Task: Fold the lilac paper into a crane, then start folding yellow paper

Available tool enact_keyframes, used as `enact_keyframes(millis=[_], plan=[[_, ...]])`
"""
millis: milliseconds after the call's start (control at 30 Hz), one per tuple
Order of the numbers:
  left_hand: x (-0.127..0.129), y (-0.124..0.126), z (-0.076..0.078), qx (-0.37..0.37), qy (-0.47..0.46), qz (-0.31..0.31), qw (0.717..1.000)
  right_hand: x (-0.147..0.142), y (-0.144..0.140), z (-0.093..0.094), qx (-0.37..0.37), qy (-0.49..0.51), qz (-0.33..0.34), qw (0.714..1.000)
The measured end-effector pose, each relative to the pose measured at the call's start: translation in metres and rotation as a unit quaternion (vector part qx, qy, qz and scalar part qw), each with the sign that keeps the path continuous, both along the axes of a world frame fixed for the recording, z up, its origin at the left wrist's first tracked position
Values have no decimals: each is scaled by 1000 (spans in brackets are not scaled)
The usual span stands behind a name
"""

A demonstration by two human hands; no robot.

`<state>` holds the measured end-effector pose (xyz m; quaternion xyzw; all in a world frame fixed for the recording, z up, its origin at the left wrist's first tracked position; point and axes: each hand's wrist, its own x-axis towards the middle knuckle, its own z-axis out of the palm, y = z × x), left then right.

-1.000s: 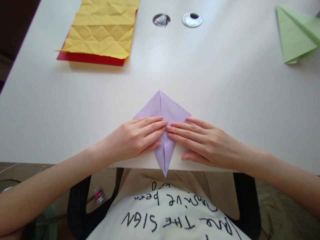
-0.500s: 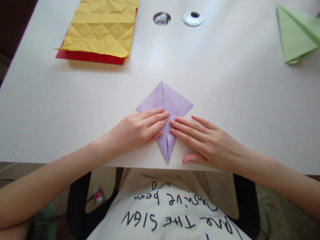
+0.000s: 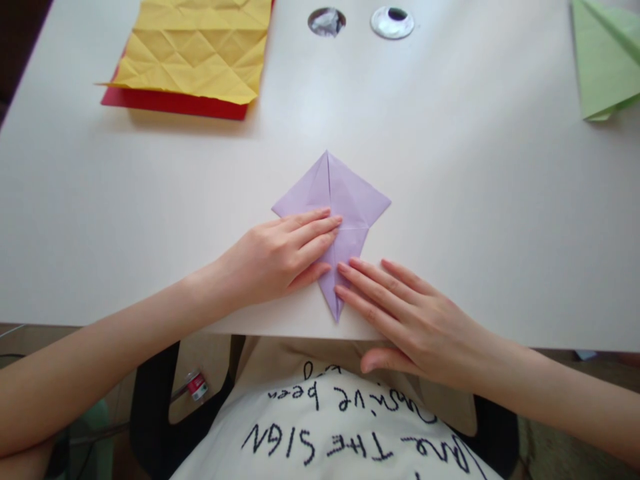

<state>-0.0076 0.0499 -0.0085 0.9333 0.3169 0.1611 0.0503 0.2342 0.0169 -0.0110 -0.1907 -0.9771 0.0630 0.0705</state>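
Observation:
A folded sheet of lilac origami paper lies flat on the white table, wide at the top and narrowing to a point near the table's front edge. A crease runs down its middle, and another crosses it. My left hand lies on its left side, fingers stretched out and pressing the middle, covering part of the left edge. The fingertips of my right hand rest on the narrow lower part, right of the centre line. Its fingers are spread and the thumb points away, past the table edge.
At the back left, creased yellow paper lies over red paper. A green folded paper is at the far right. A round hole and a white disc with a black spot are at the back of the table.
My right hand has slid down the lilac paper toward its lower tip, uncovering the cross crease. My left hand stays in place on the paper. The view has shifted slightly.

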Motion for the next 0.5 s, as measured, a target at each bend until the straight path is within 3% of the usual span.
enact_keyframes(millis=[500], plan=[[2, -5, 1, -26, 14, 11, 999, 2, -21, -3, -50, 51, -22, 997]])
